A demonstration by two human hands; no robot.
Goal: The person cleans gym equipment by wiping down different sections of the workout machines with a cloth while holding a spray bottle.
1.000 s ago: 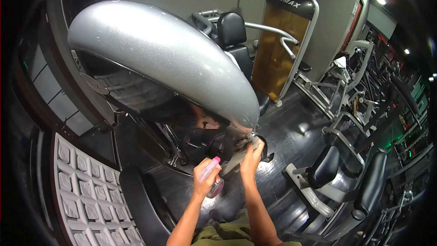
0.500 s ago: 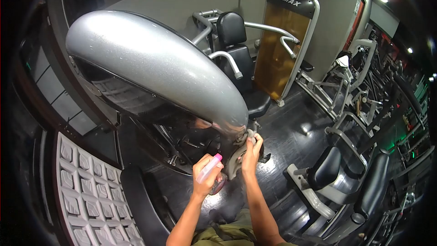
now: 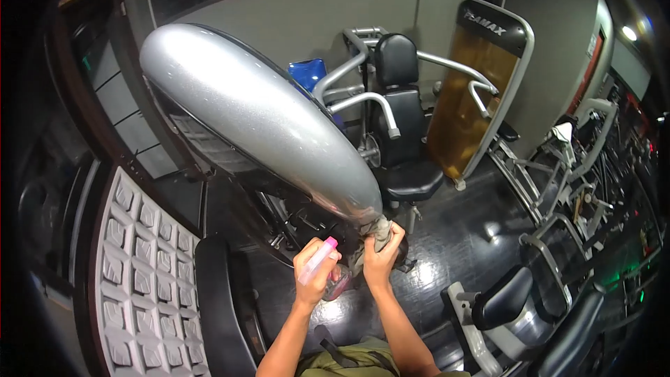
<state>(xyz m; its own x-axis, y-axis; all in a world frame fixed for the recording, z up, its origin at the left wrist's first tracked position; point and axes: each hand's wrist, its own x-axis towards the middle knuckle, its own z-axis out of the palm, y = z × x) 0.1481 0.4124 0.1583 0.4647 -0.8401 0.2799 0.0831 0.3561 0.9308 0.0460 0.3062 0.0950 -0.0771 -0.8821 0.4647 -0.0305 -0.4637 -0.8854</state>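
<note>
My left hand [image 3: 307, 281] is wrapped round a spray bottle [image 3: 318, 262] with a pink and whitish spray head; its clear lower part shows below my fingers. Crumpled in my right hand [image 3: 384, 257] is a grey-green cloth [image 3: 377, 230], part of which hangs down toward my left hand. The cloth is at the lower end of a long, curved, glossy silver machine cover [image 3: 258, 108]; whether it presses on the surface I cannot tell. Both hands are close together in front of me, the bottle just left of the cloth.
Behind the cover stands a machine with a black padded seat [image 3: 412, 180] and a gold weight-stack panel [image 3: 466, 91]. A blue object [image 3: 307, 73] lies beyond the cover. A white patterned panel [image 3: 143, 286] and black pad [image 3: 220, 300] are at left, more machines [image 3: 502, 297] at right.
The view has swung left, so the machines appear further right and the blue object shows. Both hands keep their hold, and the cloth stays at the cover's lower end.
</note>
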